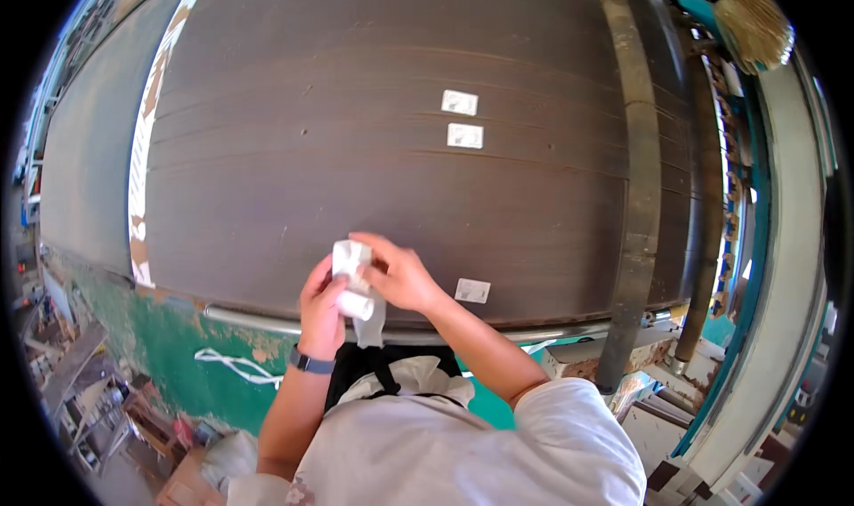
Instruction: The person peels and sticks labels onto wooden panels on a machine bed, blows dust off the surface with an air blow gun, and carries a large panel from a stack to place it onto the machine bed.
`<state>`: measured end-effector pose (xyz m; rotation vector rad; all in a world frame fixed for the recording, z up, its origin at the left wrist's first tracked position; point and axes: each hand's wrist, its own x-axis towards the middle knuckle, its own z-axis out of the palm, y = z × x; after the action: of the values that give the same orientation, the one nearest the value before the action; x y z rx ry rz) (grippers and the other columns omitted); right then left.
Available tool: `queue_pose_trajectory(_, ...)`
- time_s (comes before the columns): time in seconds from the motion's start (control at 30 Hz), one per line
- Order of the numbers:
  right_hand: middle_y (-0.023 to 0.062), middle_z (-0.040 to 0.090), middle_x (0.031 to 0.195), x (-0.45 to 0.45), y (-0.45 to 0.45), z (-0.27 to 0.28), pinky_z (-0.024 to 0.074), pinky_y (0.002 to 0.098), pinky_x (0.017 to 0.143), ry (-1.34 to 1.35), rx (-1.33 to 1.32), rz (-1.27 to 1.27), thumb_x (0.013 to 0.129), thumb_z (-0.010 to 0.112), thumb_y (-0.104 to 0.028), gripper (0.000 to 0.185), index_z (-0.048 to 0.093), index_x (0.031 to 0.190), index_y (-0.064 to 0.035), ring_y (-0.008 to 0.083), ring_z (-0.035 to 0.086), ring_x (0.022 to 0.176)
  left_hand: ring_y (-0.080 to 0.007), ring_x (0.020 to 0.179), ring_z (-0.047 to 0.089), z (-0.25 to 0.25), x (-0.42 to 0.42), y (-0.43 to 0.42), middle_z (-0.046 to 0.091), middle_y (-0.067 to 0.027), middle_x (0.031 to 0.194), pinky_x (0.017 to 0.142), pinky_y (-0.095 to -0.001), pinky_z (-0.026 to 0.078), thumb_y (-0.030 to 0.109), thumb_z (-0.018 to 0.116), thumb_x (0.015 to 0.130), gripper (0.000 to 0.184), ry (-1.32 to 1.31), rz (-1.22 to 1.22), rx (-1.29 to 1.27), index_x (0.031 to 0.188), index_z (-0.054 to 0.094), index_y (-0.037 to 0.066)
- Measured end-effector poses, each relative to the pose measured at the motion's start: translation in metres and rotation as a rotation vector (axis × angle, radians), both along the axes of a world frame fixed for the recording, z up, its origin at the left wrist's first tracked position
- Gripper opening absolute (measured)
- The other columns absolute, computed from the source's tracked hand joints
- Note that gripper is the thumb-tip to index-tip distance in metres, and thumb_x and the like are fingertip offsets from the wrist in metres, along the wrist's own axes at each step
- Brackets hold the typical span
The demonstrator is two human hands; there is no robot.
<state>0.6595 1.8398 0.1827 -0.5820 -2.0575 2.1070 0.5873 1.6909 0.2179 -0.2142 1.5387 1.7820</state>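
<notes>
Left hand (321, 309) and right hand (405, 277) at a small white roll (356, 306)

Both hands meet above the near edge of a broad, dark brown, flat surface (374, 150). Left fingers curl around the roll; right thumb and fingers pinch a flat white piece (349, 255) just beyond it, while a loose white tail (370, 328) hangs below. Step in hand, as judged: handling the paper-like strip, perhaps parting a piece from it, though the fingers hide the join. Such a move calls for a firm left hold and a fine right pinch. Of three white rectangular printed labels (465, 135) lying flat, two sit close together farther off; the third is near the right forearm. A long grey band (642, 150) crosses the right side. The tail overlaps a smooth metal bar (258, 321) along the near edge and might snag.
</notes>
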Motion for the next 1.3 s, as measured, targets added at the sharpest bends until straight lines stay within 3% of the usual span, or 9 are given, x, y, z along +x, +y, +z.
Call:
queue_pose_trajectory(0.2,0.0035,0.062,0.091,-0.015,-0.005,-0.006,0.0489,0.027,0.072,-0.013,-0.491,-0.217,0.094,0.055,0.001,0.036,0.055,0.129,-0.0047,0.0102,0.055,0.08,-0.0169,0.098,0.061,-0.009,-0.004,-0.004,0.064,-0.0071,0.105,0.088,-0.0322,0.049,0.002,0.057,0.086,0.027,-0.097,-0.043,0.032,0.113,0.058,0.001)
queue_pose_trajectory(0.4,0.0052,0.062,0.08,-0.017,0.013,0.008,0.0481,0.0294,0.066,-0.025,-0.353,-0.17,0.092,0.059,-0.005,0.029,0.061,0.121,-0.0067,0.0126,0.057,0.07,-0.0146,0.089,0.063,-0.011,-0.005,0.002,0.065,-0.0067,0.101,0.082,-0.0295,0.05,0.002,0.055,0.087,0.022,-0.058,-0.027,-0.012,0.108,0.06,0.0)
queue_pose_trajectory(0.57,0.0127,0.063,0.084,-0.036,0.012,0.013,0.0508,0.0414,0.072,0.207,0.622,-0.131,0.082,0.069,-0.015,0.016,0.068,0.095,-0.0072,0.0312,0.062,0.081,-0.0143,0.089,0.063,-0.023,-0.021,-0.014,0.065,-0.0069,0.1,0.081,-0.0284,0.05,0.001,0.053,0.087,0.024,-0.056,0.015,0.008,0.11,0.062,-0.001)
queue_pose_trajectory(0.7,0.0095,0.065,0.088,-0.111,-0.053,-0.013,0.0482,0.044,0.076,0.15,0.801,0.395,0.084,0.062,-0.026,0.019,0.068,0.091,-0.0094,0.0317,0.062,0.087,-0.0158,0.091,0.063,-0.041,-0.092,-0.083,0.065,-0.0081,0.101,0.081,-0.0283,0.05,-0.002,0.053,0.086,0.028,-0.058,-0.061,0.04,0.112,0.062,-0.004)
queue_pose_trajectory(0.8,0.0096,0.068,0.09,-0.192,-0.088,-0.015,0.048,0.0435,0.075,0.061,0.485,0.532,0.086,0.06,-0.027,0.022,0.068,0.092,-0.0073,0.0333,0.063,0.087,-0.0191,0.097,0.064,-0.036,-0.161,-0.143,0.067,-0.0113,0.105,0.085,-0.0306,0.051,-0.004,0.051,0.081,0.037,0.006,-0.11,0.003,0.116,0.062,-0.004)
queue_pose_trajectory(0.97,0.0106,0.07,0.099,-0.339,-0.079,-0.022,0.0498,0.0409,0.081,-0.17,0.441,-0.103,0.092,0.061,-0.021,0.018,0.07,0.099,-0.0075,0.0321,0.063,0.092,-0.0132,0.089,0.061,-0.043,-0.259,-0.247,0.067,-0.0073,0.099,0.078,-0.0276,0.049,0.002,0.057,0.089,0.017,0.045,-0.125,-0.119,0.104,0.065,-0.003)
queue_pose_trajectory(1.1,0.0095,0.068,0.087,-0.46,-0.05,-0.053,0.048,0.0477,0.077,0.133,1.307,-0.713,0.088,0.062,-0.023,0.017,0.071,0.087,-0.0085,0.0342,0.063,0.088,-0.0126,0.087,0.059,-0.045,-0.336,-0.341,0.065,-0.0047,0.094,0.079,-0.0289,0.048,0.006,0.057,0.092,0.011,0.012,-0.052,-0.143,0.1,0.063,0.001)
queue_pose_trajectory(1.2,0.0089,0.068,0.103,-0.508,-0.07,-0.097,0.0439,0.0488,0.093,-0.145,1.453,-0.414,0.088,0.062,-0.034,0.029,0.07,0.098,-0.0079,0.0322,0.06,0.105,-0.0135,0.086,0.059,-0.044,-0.379,-0.392,0.064,-0.004,0.094,0.079,-0.0299,0.049,0.008,0.056,0.093,0.011,-0.02,-0.013,-0.147,0.102,0.061,0.002)
queue_pose_trajectory(1.3,0.0122,0.062,0.121,-0.562,-0.169,-0.097,0.0337,0.0505,0.107,-0.057,1.606,-0.594,0.088,0.06,-0.043,0.046,0.065,0.115,-0.0055,0.0321,0.053,0.121,-0.0141,0.088,0.06,-0.047,-0.435,-0.448,0.064,-0.0043,0.096,0.08,-0.0304,0.049,0.007,0.055,0.094,0.014,-0.033,0.028,-0.136,0.105,0.061,0.002)
